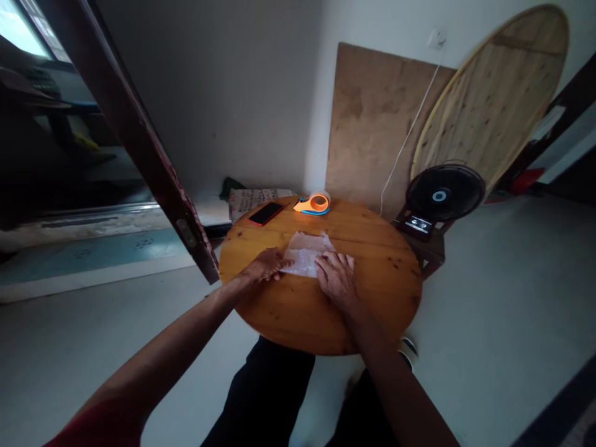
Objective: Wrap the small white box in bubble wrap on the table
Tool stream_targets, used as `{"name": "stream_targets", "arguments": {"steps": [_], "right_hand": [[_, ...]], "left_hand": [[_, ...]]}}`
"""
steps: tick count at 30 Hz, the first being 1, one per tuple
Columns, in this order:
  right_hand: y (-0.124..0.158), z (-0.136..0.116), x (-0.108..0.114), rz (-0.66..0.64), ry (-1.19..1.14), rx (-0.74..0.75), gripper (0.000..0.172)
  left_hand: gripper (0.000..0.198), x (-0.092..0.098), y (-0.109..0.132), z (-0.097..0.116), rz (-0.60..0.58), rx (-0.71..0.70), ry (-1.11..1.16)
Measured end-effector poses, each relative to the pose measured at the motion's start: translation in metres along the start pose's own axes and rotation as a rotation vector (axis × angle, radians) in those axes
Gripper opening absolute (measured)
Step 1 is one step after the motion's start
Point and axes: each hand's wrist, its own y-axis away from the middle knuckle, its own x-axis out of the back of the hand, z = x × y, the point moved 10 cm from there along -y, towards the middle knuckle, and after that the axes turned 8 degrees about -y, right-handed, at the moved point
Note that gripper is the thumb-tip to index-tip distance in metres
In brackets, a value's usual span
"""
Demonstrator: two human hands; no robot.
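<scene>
A crinkled sheet of clear bubble wrap (306, 249) lies in the middle of a small round wooden table (386, 261). My left hand (266, 266) rests on the sheet's left edge, its fingers together and pressed flat. My right hand (336, 277) lies palm down on the sheet's near right corner, fingers stretched out. An orange and blue tape dispenser (315, 204) sits at the far edge of the table. A phone in a red case (266, 213) lies at the far left, screen dark.
A dark door edge (139, 136) slants down just left of the table. Behind it stand a brown board (372, 118), a round wooden tabletop (493, 93) and a black fan (444, 194) on a stool. A printed bag (251, 200) lies on the floor.
</scene>
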Motion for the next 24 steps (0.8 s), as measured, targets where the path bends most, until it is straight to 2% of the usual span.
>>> {"name": "stream_targets", "arguments": {"steps": [5,8,11,18,24], "right_hand": [[0.001,0.0,-0.001,-0.026,0.044,-0.005,0.029],[0.0,-0.001,-0.003,-0.054,0.063,0.0,0.034],[-0.001,-0.001,-0.003,-0.07,0.065,-0.003,0.033],[0.0,0.0,-0.001,-0.062,0.009,-0.036,0.031],[0.001,0.003,0.002,-0.008,-0.072,-0.053,0.046]], "left_hand": [[0.023,-0.009,-0.004,0.0,0.036,0.109,0.193],[0.006,-0.013,-0.002,0.01,0.048,0.109,0.278],[0.006,-0.016,0.0,0.024,0.054,0.094,0.328],[0.012,-0.029,0.001,0.066,0.053,-0.049,0.359],[0.01,-0.035,0.009,0.077,0.005,-0.233,0.346]]}}
